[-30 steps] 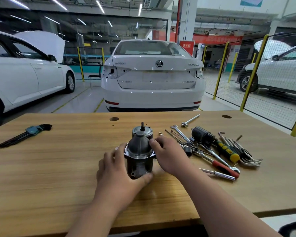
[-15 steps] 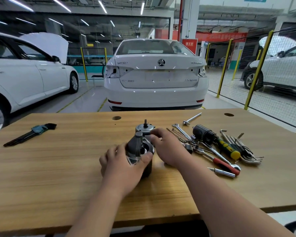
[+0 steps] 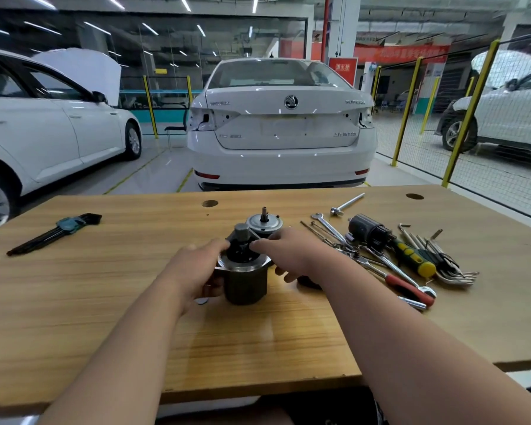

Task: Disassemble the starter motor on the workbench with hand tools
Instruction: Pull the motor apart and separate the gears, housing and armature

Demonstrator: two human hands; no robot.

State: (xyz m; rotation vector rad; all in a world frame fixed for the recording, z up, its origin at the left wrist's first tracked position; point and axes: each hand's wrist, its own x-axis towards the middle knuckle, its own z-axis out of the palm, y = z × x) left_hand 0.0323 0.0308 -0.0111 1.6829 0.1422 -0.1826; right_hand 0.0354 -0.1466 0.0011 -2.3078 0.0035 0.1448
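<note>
Two hands close on the starter motor (image 3: 246,283), which stands upright near the middle of the tabletop (image 3: 105,302), dark housing down and open flanged end up; set this way it likely cannot roll and its insides face the person. The left hand (image 3: 196,268) wraps the housing from the left — thumb over the flange, fingers curled round the side lower down — apparently to steady the body. The right hand (image 3: 292,254) comes in from the right, forefinger stretched onto the top rim, lower fingers bent beside the housing; whether it pinches any part there cannot be told. The motor sits between the two hands, touching both. Just behind it stands a silver end cap (image 3: 262,223), shaft up, seemingly already taken off; the ratchet (image 3: 408,285), screwdriver (image 3: 414,260) and loose hex keys (image 3: 451,266) lie to the right — near the right hand; a hex key set (image 3: 56,231) lies well apart on the left.
</note>
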